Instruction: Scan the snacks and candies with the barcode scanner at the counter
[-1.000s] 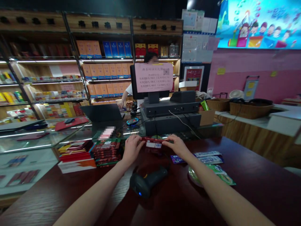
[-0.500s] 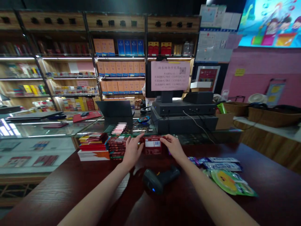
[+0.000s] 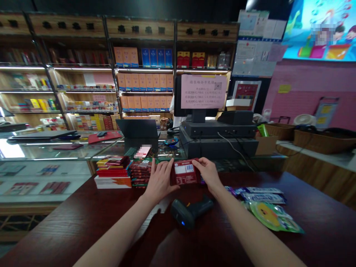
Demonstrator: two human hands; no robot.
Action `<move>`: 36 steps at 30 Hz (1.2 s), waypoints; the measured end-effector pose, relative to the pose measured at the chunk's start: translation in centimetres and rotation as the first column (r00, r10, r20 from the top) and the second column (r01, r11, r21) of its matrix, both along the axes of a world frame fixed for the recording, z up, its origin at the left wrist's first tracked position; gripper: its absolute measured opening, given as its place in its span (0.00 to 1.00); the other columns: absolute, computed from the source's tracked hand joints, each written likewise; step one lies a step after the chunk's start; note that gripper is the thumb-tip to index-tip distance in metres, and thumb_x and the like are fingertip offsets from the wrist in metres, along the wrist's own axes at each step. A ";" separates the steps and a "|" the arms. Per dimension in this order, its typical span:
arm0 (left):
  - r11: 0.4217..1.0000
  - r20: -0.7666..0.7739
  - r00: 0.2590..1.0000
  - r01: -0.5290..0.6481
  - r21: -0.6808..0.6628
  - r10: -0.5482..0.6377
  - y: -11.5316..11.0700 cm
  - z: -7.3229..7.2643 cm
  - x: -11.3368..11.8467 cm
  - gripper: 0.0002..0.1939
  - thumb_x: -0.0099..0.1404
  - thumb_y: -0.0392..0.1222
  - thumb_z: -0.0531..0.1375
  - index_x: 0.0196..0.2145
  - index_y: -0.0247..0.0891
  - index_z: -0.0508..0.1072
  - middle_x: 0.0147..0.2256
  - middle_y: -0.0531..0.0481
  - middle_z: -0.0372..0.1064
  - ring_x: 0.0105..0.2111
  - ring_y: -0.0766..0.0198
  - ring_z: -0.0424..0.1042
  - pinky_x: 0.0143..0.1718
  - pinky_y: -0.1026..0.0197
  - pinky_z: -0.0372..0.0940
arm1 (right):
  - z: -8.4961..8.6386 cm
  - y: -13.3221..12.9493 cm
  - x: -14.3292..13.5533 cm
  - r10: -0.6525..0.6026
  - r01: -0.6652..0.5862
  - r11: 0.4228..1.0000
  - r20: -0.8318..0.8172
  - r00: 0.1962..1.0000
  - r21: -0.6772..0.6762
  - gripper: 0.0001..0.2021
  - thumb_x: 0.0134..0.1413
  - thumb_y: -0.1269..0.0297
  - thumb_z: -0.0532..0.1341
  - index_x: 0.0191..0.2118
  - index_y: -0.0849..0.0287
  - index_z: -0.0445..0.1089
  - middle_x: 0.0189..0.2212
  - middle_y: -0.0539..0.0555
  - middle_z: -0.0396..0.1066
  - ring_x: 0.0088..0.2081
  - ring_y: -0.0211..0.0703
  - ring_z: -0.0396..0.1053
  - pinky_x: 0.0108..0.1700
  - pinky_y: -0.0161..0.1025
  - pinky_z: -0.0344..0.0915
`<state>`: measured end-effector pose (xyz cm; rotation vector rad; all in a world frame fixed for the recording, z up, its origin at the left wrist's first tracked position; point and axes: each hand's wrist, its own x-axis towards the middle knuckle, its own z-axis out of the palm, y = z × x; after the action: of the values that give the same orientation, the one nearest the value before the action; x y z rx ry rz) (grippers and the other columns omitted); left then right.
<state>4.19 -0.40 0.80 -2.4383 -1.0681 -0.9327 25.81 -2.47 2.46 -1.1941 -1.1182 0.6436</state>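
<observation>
A dark red packet (image 3: 185, 172) with a white label and barcode faces me, slightly tilted, above the brown counter. My right hand (image 3: 209, 173) pinches its right edge between thumb and fingers. At its left edge is my left hand (image 3: 160, 181), fingers stretched and spread, the thumb pointing toward the packet's lower corner; whether it touches is unclear. Just left of that hand lies a stack of dark red and green packets (image 3: 139, 173), partly hidden by the fingers. Between my forearms a black barcode scanner (image 3: 190, 212) rests on the counter with a blue light lit.
Red and yellow boxes (image 3: 112, 168) are piled on a white and orange box (image 3: 112, 182). Blue-white packs (image 3: 263, 195) and a green duck-picture package (image 3: 268, 216) lie right. Beyond stand a monitor with a pink sign (image 3: 203, 91), a dark tablet-like screen (image 3: 138, 128) and shelves of boxes.
The red packet has tilted and shifted slightly right, showing more of its printed face. My left thumb has moved lower and farther out from the fingers. The scanner remains on the counter.
</observation>
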 end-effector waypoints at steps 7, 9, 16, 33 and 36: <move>0.999 0.021 1.000 -0.020 0.041 0.019 -0.8 -0.8 -1.1 0.51 0.55 0.55 0.68 0.68 0.39 0.48 0.55 0.39 0.66 0.58 0.45 0.63 0.67 0.32 0.37 | -0.7 -0.3 -1.3 0.032 -0.033 0.999 -0.084 0.996 -0.006 0.18 0.41 0.45 0.69 0.26 0.56 0.69 0.26 0.52 0.75 0.30 0.48 0.72 0.34 0.40 0.66; 0.998 0.032 0.999 -0.038 0.056 0.036 -0.9 -1.2 -1.3 0.49 0.55 0.54 0.68 0.67 0.39 0.51 0.57 0.38 0.65 0.59 0.44 0.62 0.68 0.33 0.37 | -1.1 -0.3 -1.6 0.063 -0.064 0.998 -0.139 0.988 -0.002 0.18 0.41 0.46 0.70 0.27 0.56 0.70 0.26 0.52 0.76 0.31 0.48 0.72 0.35 0.41 0.67; 0.997 0.013 1.000 0.012 0.078 -0.013 -0.9 -2.6 -1.7 0.46 0.57 0.48 0.67 0.67 0.39 0.50 0.62 0.38 0.61 0.63 0.44 0.58 0.68 0.31 0.36 | -3.2 -0.3 -1.2 0.117 -0.128 0.991 -0.187 0.975 -0.045 0.20 0.41 0.45 0.70 0.29 0.55 0.69 0.28 0.51 0.76 0.32 0.48 0.73 0.38 0.42 0.68; 0.998 -0.035 0.999 0.031 0.063 -0.029 -0.9 -3.5 -1.8 0.41 0.57 0.44 0.65 0.65 0.39 0.55 0.58 0.40 0.62 0.62 0.46 0.58 0.69 0.35 0.33 | -4.8 -0.8 -0.1 0.295 -0.317 0.946 -0.234 0.927 -0.062 0.16 0.47 0.50 0.70 0.35 0.57 0.74 0.34 0.51 0.79 0.38 0.47 0.75 0.45 0.42 0.69; 0.997 -0.032 0.999 0.038 0.066 -0.036 -0.9 -3.5 -1.8 0.40 0.57 0.43 0.64 0.64 0.39 0.56 0.57 0.40 0.63 0.62 0.46 0.59 0.69 0.34 0.34 | -5.0 -0.7 0.3 0.318 -0.342 0.936 -0.225 0.921 -0.079 0.17 0.49 0.50 0.68 0.41 0.56 0.76 0.38 0.53 0.79 0.43 0.48 0.76 0.48 0.43 0.69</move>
<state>2.37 -1.33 -2.68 -2.4173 -0.9693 -0.9247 26.11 -3.21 -2.52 -1.0137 -1.1238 1.0836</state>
